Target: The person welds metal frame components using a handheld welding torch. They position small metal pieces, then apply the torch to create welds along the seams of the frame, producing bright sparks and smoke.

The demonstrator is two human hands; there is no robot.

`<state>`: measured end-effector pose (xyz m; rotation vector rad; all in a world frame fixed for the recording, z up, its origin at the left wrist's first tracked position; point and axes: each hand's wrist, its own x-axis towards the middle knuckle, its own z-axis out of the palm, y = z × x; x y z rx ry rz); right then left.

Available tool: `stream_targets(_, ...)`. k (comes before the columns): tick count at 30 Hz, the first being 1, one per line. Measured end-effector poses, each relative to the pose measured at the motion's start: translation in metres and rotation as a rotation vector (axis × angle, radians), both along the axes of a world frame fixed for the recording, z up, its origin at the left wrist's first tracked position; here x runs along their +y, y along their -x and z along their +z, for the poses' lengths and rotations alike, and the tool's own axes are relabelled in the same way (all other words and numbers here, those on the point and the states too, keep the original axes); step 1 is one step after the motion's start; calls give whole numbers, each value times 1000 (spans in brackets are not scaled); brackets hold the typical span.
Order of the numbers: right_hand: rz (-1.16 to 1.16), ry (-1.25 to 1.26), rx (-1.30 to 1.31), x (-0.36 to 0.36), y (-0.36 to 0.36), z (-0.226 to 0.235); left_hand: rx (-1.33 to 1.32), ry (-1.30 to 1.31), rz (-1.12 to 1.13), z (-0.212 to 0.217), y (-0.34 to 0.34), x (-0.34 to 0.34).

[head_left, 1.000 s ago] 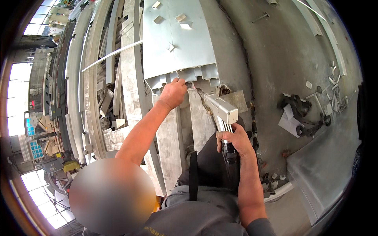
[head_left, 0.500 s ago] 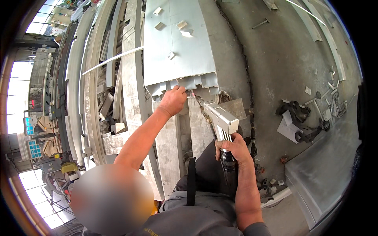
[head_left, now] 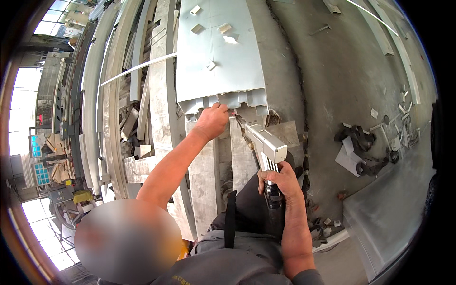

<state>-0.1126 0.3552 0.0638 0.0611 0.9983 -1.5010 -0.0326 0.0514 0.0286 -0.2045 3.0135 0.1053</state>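
On the concrete floor (head_left: 332, 71) a grey metal panel (head_left: 218, 52) is lying flat; the left hand (head_left: 213, 121) is pinching its notched near edge; the right hand (head_left: 280, 180) is gripping a grey tool (head_left: 263, 142), its nozzle pointing at that edge.
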Motion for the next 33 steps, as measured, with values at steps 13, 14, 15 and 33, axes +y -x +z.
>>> stream_targets(13,21,5,60,-18,-16,5,-53,-14,20,2,0,0)
stream_targets(14,34,-19,100,-19,-19,7,-53,-16,20,2,-1,0)
stream_targets(15,35,-18,109,-20,-20,8,-52,-20,19,2,-1,0)
stream_targets(33,98,-98,247,-30,-37,19,-1,-5,49,1,-2,1)
